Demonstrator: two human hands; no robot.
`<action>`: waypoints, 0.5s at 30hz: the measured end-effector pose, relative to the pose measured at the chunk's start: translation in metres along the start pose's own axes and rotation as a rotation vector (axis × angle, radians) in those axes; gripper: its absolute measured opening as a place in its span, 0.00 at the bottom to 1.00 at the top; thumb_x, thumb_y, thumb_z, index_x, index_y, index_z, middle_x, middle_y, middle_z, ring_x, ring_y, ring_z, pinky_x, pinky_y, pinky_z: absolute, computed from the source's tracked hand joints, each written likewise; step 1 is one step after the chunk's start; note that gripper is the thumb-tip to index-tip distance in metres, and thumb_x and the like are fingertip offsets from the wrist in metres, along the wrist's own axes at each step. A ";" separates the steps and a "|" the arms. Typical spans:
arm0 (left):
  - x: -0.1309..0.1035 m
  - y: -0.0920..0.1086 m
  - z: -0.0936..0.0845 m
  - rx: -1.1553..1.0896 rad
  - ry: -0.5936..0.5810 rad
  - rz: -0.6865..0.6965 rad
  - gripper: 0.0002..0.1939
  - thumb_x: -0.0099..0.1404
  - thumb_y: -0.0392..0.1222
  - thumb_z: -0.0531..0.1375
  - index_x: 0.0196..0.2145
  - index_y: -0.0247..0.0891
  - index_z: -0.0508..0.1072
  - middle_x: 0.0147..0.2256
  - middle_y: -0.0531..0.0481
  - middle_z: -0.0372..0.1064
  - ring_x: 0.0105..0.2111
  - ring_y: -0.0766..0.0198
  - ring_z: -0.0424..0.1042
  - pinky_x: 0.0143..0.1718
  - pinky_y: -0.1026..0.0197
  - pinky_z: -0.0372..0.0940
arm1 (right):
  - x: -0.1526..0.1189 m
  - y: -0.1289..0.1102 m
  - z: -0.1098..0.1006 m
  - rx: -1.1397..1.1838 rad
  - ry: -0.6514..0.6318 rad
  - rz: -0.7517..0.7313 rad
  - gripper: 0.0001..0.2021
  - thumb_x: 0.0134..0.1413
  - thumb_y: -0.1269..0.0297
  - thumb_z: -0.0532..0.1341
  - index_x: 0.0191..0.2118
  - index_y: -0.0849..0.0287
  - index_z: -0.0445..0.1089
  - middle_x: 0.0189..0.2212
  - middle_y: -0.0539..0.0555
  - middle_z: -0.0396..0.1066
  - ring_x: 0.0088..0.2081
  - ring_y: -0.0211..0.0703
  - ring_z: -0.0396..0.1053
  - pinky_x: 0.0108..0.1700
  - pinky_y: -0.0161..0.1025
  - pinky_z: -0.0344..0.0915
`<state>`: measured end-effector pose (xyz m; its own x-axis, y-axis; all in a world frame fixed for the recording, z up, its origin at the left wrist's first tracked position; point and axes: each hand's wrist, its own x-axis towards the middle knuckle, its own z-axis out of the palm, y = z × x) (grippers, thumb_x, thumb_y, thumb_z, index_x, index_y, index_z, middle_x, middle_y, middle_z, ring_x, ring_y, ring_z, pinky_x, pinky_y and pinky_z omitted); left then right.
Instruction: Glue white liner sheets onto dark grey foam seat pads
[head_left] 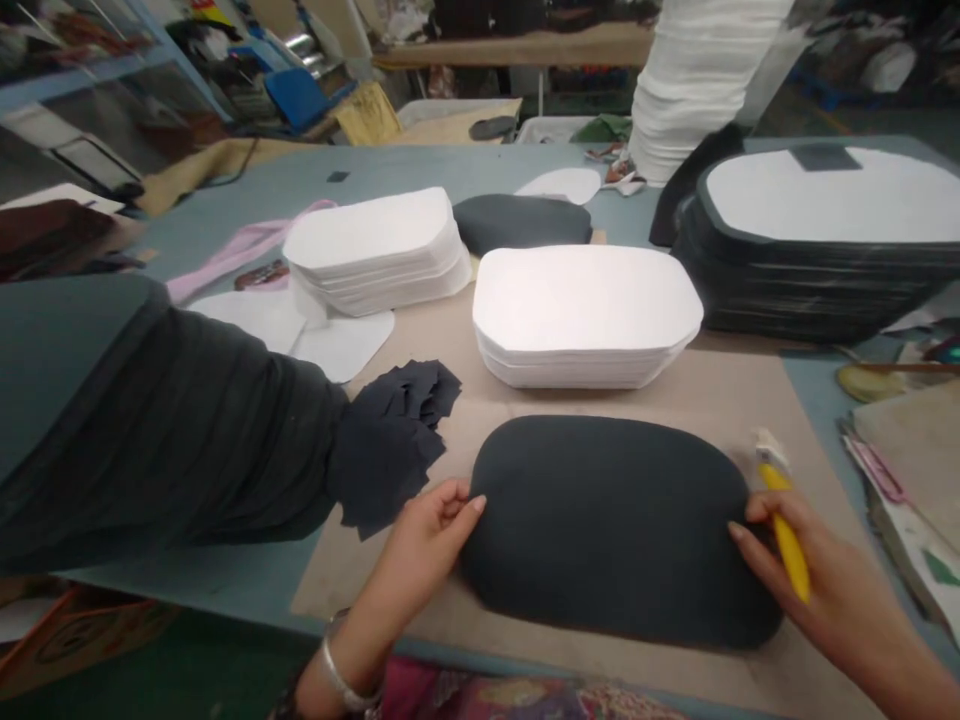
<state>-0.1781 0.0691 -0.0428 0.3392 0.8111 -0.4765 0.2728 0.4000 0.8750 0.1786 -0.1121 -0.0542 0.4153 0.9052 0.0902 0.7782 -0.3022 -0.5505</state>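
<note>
Head view: I'm seeing dark panel (615, 530) lying over brown sheet (750, 400), long axis spanning left hand (429, 535) to right hand (829, 565), each pinching an end (right gripping yellow brush (790, 556) too).

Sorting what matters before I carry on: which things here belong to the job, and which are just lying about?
Likely in the job:
- dark panel, gripped by the left hand
- yellow brush, in the right hand
- small dark pieces
- near white stack

Seemingly lying about:
- pink strip
- yellow cloth
</note>
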 end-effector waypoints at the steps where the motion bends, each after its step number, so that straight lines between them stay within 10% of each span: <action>1: 0.004 -0.003 -0.002 0.119 0.033 0.012 0.18 0.59 0.55 0.68 0.26 0.38 0.69 0.20 0.57 0.64 0.21 0.67 0.63 0.22 0.67 0.56 | 0.000 0.002 0.005 -0.007 -0.018 0.013 0.10 0.60 0.52 0.61 0.41 0.50 0.64 0.31 0.52 0.72 0.28 0.48 0.74 0.28 0.42 0.67; 15: 0.017 -0.001 -0.003 0.377 0.079 -0.010 0.21 0.60 0.61 0.60 0.25 0.41 0.64 0.19 0.57 0.60 0.16 0.67 0.60 0.19 0.66 0.53 | 0.001 0.011 0.014 -0.089 -0.054 0.053 0.12 0.59 0.51 0.61 0.41 0.50 0.62 0.29 0.51 0.73 0.23 0.48 0.73 0.25 0.40 0.65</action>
<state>-0.1752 0.0832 -0.0517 0.2685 0.8444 -0.4636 0.5922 0.2349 0.7708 0.1813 -0.1101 -0.0714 0.4331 0.9012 0.0167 0.7953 -0.3733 -0.4776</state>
